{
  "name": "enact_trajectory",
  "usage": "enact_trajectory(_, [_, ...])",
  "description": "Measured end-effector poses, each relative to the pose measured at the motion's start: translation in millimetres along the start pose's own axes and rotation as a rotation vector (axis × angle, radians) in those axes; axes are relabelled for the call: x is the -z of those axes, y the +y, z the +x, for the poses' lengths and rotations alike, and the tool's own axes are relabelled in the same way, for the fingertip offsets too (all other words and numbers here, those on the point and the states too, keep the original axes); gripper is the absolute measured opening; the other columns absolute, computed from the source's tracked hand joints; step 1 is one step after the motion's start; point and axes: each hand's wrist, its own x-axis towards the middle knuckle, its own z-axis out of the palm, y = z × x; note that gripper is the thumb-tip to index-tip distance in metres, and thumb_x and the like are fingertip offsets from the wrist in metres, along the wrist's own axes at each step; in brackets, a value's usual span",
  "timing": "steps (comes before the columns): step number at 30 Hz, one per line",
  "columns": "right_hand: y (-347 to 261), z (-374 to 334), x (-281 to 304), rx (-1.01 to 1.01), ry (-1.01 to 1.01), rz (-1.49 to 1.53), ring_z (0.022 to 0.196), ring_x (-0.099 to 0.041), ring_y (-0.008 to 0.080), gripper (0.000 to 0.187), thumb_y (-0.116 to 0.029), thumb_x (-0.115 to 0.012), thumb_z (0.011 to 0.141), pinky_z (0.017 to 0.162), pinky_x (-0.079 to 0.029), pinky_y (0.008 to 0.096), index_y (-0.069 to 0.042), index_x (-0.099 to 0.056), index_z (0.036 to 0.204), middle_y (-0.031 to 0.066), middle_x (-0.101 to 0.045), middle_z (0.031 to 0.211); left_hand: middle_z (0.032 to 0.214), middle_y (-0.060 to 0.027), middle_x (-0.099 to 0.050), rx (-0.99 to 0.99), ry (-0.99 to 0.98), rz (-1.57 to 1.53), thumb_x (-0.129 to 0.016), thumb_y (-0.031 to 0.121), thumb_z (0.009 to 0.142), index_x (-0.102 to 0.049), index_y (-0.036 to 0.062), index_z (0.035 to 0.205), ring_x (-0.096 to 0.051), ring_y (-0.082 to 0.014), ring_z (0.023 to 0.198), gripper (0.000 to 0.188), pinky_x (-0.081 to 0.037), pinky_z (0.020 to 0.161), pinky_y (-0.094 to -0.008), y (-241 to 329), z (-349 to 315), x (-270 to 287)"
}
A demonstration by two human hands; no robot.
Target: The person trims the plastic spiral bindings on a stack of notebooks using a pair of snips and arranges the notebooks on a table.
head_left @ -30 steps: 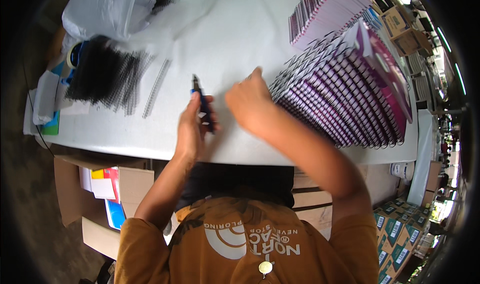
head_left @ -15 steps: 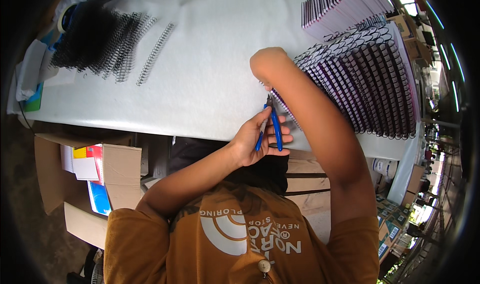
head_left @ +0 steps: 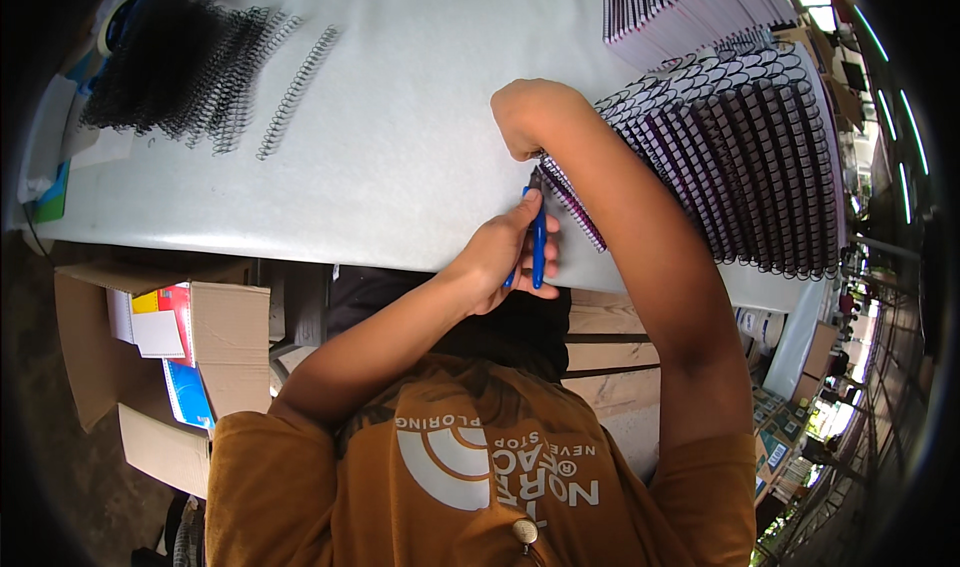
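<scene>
My left hand (head_left: 497, 257) is closed on blue-handled wire cutters (head_left: 538, 242), its thumb on one handle. Their dark jaws point up at the end of the spiral-bound notebook (head_left: 572, 205) under my right forearm. Bent sharply at the wrist, my right hand (head_left: 522, 119) curls down at that same end of the notebook, closed on it. Its fingers are mostly hidden from above. Beyond my right forearm stand several spiral-bound notebooks (head_left: 745, 172) in a row, black coils facing me.
A second stack of bound notebooks (head_left: 690, 12) stands at the far right. Black wire coils (head_left: 190, 77) lie heaped at far left, with one loose coil (head_left: 298, 92) beside them. Below the white table (head_left: 390, 167), an open cardboard box (head_left: 235, 342) holds colourful notebooks.
The cutters' handles have drawn closer together as my left fingers closed. Their jaws have moved up slightly, nearer my right hand. The view has shifted a little.
</scene>
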Motion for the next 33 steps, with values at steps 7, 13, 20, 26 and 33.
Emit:
enact_trajectory(7, [4, 12, -1, -0.007, -0.027, -0.014, 0.069, -0.063, 0.0285, 0.019, 0.007, -0.064, 0.062, 0.058, -0.049, 0.0401, 0.001, -0.069, 0.079, 0.0168, -0.067, 0.08, 0.093, -0.0082, -0.059, 0.054, -0.114, -0.001, -0.026, 0.052, 0.095, -0.05, 0.0087, 0.107, -0.062, -0.0215, 0.092, 0.051, -0.051, 0.078, -0.0429, 7, 7, 4])
enact_trajectory(13, [3, -1, 10, 0.067, -0.099, 0.069, 0.072, -0.064, 0.0268, 0.024, 0.009, -0.064, 0.062, 0.058, -0.049, 0.0374, -0.002, -0.07, 0.082, 0.0151, -0.067, 0.083, 0.09, -0.0088, -0.059, 0.002, -0.531, -0.189, -0.026, 0.053, 0.095, -0.05, 0.0069, 0.107, -0.062, -0.0211, 0.09, 0.053, -0.051, 0.075, -0.0379, -8, 29, 44])
enact_trajectory(20, [12, -6, 10, 0.118, -0.105, 0.146, 0.072, -0.063, 0.0255, 0.024, 0.009, -0.064, 0.063, 0.058, -0.049, 0.0366, -0.002, -0.07, 0.082, 0.0133, -0.068, 0.084, 0.095, -0.0113, -0.06, 0.013, -0.129, 0.049, -0.026, 0.051, 0.096, -0.05, 0.0055, 0.111, -0.061, -0.0192, 0.083, 0.054, -0.051, 0.072, -0.0345, 9, -3, 9])
enact_trajectory(26, [6, -15, 23, 0.063, -0.139, 0.184, 0.072, -0.063, 0.0246, 0.021, 0.007, -0.067, 0.064, 0.06, -0.05, 0.0365, -0.002, -0.07, 0.083, 0.0129, -0.068, 0.083, 0.075, -0.0049, -0.053, -0.019, -0.162, 0.059, -0.028, 0.052, 0.096, -0.051, 0.007, 0.103, -0.057, -0.0165, 0.063, 0.051, -0.051, 0.057, -0.0295, 11, 4, 20])
enact_trajectory(33, [8, -16, 20, 0.069, -0.103, 0.2, 0.074, -0.064, 0.0247, 0.02, 0.006, -0.068, 0.064, 0.061, -0.051, 0.0365, -0.002, -0.07, 0.082, 0.0129, -0.068, 0.082, 0.079, -0.0059, -0.056, -0.025, -0.094, 0.074, -0.026, 0.053, 0.095, -0.051, 0.0061, 0.102, -0.059, -0.0187, 0.068, 0.054, -0.052, 0.065, -0.0326, 15, -5, 0])
